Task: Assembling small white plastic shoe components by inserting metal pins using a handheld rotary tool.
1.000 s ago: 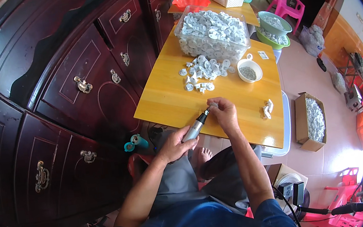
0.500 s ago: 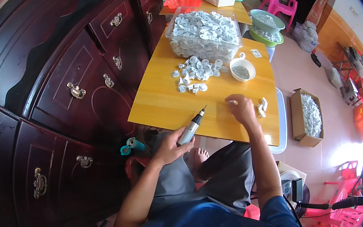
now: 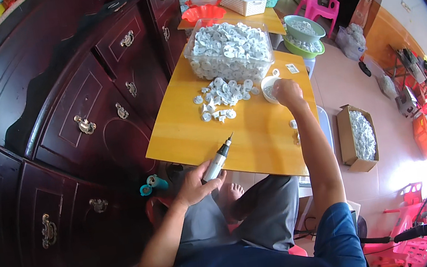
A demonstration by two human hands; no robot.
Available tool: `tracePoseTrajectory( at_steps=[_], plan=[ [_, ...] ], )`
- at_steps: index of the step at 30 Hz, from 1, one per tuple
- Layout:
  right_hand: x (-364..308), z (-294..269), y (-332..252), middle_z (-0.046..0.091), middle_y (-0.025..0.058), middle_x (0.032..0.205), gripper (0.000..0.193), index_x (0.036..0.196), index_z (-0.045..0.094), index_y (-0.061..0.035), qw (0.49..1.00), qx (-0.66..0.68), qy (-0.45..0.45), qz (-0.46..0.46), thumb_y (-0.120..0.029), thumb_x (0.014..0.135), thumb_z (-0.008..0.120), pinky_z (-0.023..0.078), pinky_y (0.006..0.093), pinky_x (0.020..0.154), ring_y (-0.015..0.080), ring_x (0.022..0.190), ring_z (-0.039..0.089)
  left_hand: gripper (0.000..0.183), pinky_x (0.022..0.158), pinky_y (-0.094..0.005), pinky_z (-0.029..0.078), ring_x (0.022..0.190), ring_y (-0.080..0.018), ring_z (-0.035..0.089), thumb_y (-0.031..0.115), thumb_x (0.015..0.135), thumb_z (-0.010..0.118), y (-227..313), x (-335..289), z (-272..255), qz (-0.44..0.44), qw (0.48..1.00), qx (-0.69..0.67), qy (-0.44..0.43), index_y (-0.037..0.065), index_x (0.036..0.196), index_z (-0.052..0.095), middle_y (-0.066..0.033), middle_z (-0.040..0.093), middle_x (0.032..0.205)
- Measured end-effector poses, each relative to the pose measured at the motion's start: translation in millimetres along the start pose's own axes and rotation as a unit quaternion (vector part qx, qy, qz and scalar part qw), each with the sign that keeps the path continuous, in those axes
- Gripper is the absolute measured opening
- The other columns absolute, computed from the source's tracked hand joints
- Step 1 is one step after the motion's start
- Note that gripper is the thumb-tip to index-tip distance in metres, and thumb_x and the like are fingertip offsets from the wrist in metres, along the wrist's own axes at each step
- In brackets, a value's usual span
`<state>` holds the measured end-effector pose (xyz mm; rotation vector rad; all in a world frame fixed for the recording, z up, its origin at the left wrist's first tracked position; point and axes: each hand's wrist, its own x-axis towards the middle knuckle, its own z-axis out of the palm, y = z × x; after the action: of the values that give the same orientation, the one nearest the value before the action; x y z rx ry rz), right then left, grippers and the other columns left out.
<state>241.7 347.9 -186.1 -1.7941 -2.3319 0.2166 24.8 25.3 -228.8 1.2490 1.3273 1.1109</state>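
My left hand (image 3: 197, 186) is wrapped round a grey and black electric screwdriver (image 3: 216, 163), its thin bit pointing up and away over the table's near edge. My right hand (image 3: 288, 92) is at a small white bowl (image 3: 266, 99), its curled fingers dipping in among tiny grey metal pieces that look like screws. What those fingertips hold, if anything, is hidden. Left of the bowl lies a loose pile of white plastic parts (image 3: 225, 92), with a few more nearer me. Beside my right forearm a couple of white pieces (image 3: 293, 124) show, partly covered by the arm.
A clear bin (image 3: 190, 57) heaped with white parts stands behind the pile on the yellow wooden table (image 3: 186, 132). Dark drawers (image 3: 65, 110) line the left. Green basins (image 3: 296, 45) stand beyond the right edge; a cardboard box (image 3: 346, 139) of white pieces sits on the floor.
My right hand has moved away from me, from over the table near its front edge to the white bowl. My left hand still holds the screwdriver. The view has shifted slightly.
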Motion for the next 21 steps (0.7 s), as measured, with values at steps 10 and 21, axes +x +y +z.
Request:
tracePoseTrajectory(
  at_steps=[10, 21],
  plan=[
    [33, 28, 2, 0.069, 0.0159, 0.110, 0.029, 0.104, 0.071, -0.0055, 0.994, -0.051, -0.089, -0.032, -0.024, 0.083, 0.062, 0.054, 0.0406, 0.085, 0.0308, 0.103, 0.066, 0.058, 0.063, -0.0230, 0.049, 0.067, -0.0058, 0.057, 0.024, 0.085, 0.071, -13, 2, -8, 0.039, 0.999, -0.002, 0.015, 0.000, 0.134, 0.050, -0.0012, 0.063, 0.085],
    [28, 22, -2, 0.070, 0.0158, 0.106, 0.028, 0.101, 0.072, -0.0080, 0.997, -0.033, -0.076, -0.012, -0.024, 0.079, 0.066, 0.053, 0.0410, 0.084, 0.0325, 0.101, 0.066, 0.054, 0.071, -0.0250, 0.051, 0.075, -0.0069, 0.061, 0.021, 0.085, 0.071, -11, 3, -10, 0.020, 1.000, -0.016, 0.005, 0.000, 0.131, 0.051, -0.0023, 0.065, 0.091]
  ],
)
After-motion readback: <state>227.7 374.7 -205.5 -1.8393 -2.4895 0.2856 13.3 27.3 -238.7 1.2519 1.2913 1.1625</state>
